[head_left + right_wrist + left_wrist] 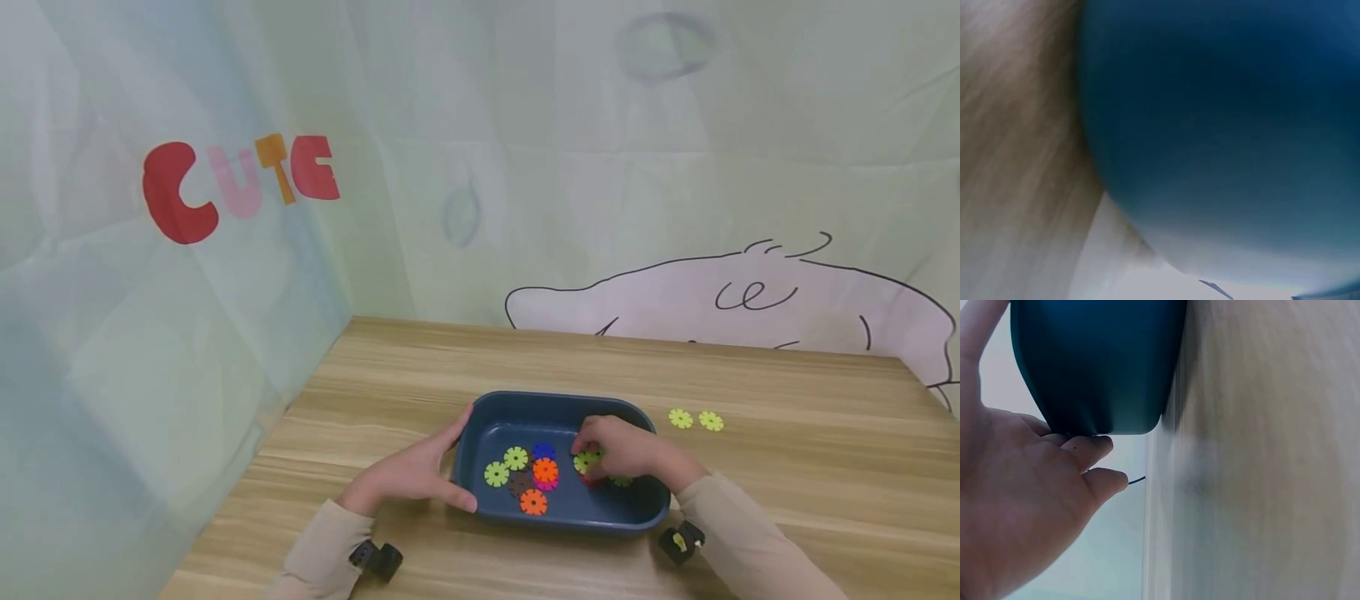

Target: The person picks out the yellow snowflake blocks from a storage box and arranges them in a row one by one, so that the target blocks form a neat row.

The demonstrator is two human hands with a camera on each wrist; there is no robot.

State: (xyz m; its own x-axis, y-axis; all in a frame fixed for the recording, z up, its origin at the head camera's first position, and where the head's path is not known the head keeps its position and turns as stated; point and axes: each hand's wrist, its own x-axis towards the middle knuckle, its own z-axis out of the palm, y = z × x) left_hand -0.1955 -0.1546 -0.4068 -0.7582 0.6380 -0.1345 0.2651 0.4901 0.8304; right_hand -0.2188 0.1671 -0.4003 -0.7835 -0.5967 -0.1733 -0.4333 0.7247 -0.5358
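A dark blue plastic tub stands on the table. My left hand holds its left end, thumb at the near corner and fingers along the outer wall; in the left wrist view that hand lies against the tub wall. My right hand reaches inside, its curled fingers and thumb on a yellow-green notched disc. Other notched discs lie to the left: yellow-green, orange, blue, brown and pink. The right wrist view shows the tub's outer wall but no hand.
Two yellow-green notched discs lie side by side on the wooden table, beyond the tub's right end. A printed cloth hangs behind the table and along its left side.
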